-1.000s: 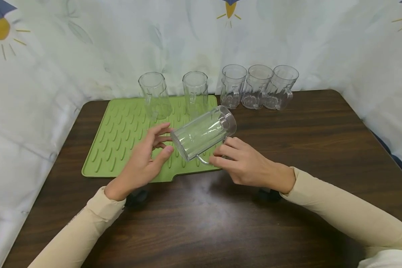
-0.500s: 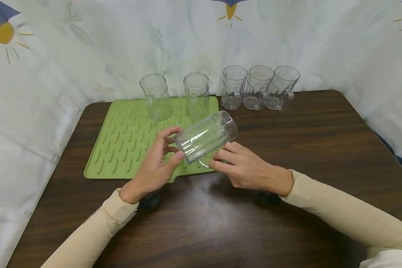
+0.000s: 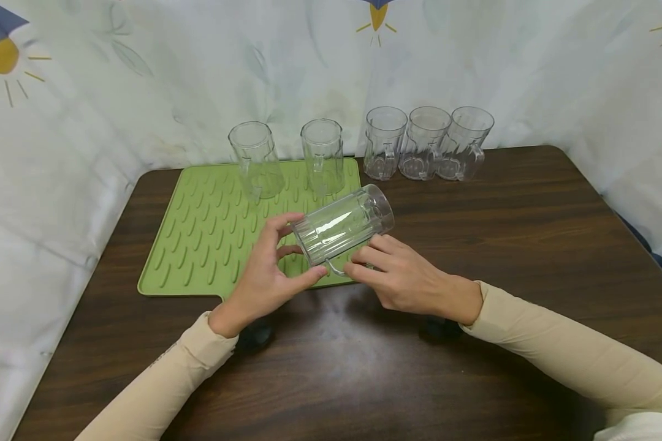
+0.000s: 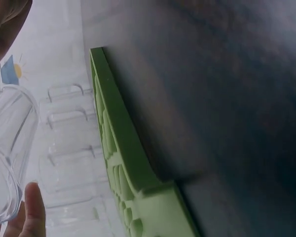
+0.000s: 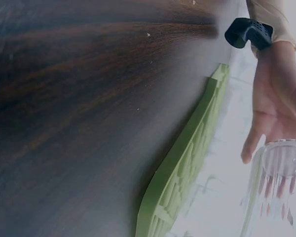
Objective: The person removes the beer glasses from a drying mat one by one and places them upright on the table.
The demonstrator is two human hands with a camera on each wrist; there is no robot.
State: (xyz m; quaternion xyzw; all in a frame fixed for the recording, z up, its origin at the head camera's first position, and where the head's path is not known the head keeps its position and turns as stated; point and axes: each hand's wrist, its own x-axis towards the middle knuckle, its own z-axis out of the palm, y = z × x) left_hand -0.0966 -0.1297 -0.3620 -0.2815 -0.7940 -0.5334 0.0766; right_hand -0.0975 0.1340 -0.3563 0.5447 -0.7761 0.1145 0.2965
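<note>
A clear beer mug (image 3: 342, 223) hangs tilted above the front of the green ridged mat (image 3: 187, 245), its wide mouth end up to the right. My right hand (image 3: 405, 275) pinches its handle (image 3: 335, 267) from the right. Around the lower left end curl the fingers and thumb of my left hand (image 3: 265, 275); the right wrist view shows this end of the mug (image 5: 281, 158) close to the left palm (image 5: 278, 111). Two more clear mugs, one at the left (image 3: 256, 162) and one beside it (image 3: 323, 159), stand on the mat's back part and appear mouth down.
Three upright clear mugs, the nearest to the mat (image 3: 385, 144), a middle one (image 3: 425, 147) and a right one (image 3: 464, 147), stand close together at the back of the dark wooden table (image 3: 529, 245). A white patterned curtain (image 3: 198, 73) rises behind the table.
My left hand has moved right and closed in around the mug's lower end. The mug has come slightly down and right with my right hand, which keeps its hold on the handle.
</note>
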